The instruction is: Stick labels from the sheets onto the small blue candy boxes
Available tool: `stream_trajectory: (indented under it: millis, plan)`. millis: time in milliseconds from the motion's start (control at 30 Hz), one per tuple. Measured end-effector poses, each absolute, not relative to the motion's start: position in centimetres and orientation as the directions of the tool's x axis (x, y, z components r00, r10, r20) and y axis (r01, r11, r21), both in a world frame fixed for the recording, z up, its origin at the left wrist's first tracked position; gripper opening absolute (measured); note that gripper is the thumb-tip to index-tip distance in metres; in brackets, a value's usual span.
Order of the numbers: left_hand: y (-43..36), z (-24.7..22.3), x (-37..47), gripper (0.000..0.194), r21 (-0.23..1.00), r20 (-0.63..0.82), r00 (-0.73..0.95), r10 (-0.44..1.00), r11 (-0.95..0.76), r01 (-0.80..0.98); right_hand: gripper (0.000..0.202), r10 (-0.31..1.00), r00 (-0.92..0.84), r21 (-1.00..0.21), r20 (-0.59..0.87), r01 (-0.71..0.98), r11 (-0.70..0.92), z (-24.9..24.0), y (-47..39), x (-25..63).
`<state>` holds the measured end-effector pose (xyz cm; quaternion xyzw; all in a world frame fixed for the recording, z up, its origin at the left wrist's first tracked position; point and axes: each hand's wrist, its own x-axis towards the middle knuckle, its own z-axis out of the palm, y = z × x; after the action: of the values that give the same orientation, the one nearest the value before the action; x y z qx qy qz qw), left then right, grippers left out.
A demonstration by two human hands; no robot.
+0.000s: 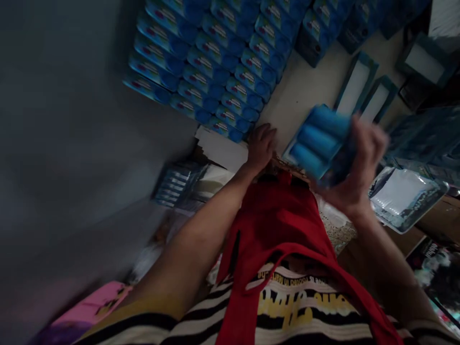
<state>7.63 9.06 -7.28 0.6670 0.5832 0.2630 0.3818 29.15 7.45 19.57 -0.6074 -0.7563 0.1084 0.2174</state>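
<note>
My right hand (359, 167), blurred by motion, grips a blue box (318, 139) above the table, fingers on one side and thumb below. Rounded blue shapes, like rolls or tubes, show on the side of the box that faces away from the palm. At the near edge of the table (287, 103) lies my left hand (261, 143), fingers stretched out and holding nothing. It is right beside the lowest corner of a tall stack of blue printed boxes (215, 67), set in neat rows. The print is too blurred to read.
Two open boxes with white insides (354, 88) lie on the table's right, near another box (426, 62). A clear-wrapped tray (406, 196) sits at far right. A grey wall (64, 120) bounds the left. A red apron (283, 215) hangs over my striped shirt.
</note>
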Motion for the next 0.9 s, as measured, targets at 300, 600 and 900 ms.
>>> stream_trajectory:
  millis: [300,600,900]
  plan:
    - [1.8,1.6,8.5,0.053,0.937,-0.290,0.075,0.954,0.267,0.223,0.054,0.985,-0.051,-0.209,0.164,0.974,0.085,5.3,-1.9,26.6]
    - [-0.9,-0.2,11.2,0.073,0.974,-0.102,0.330,0.938,0.026,0.227,0.047,0.994,0.019,-0.220,0.112,0.976,0.006,3.0,-1.2,25.7]
    - [0.2,-2.0,12.8,0.062,0.907,-0.112,0.240,0.964,0.000,0.420,0.057,0.995,0.077,-0.151,-0.058,0.985,-0.085,3.6,0.7,25.3]
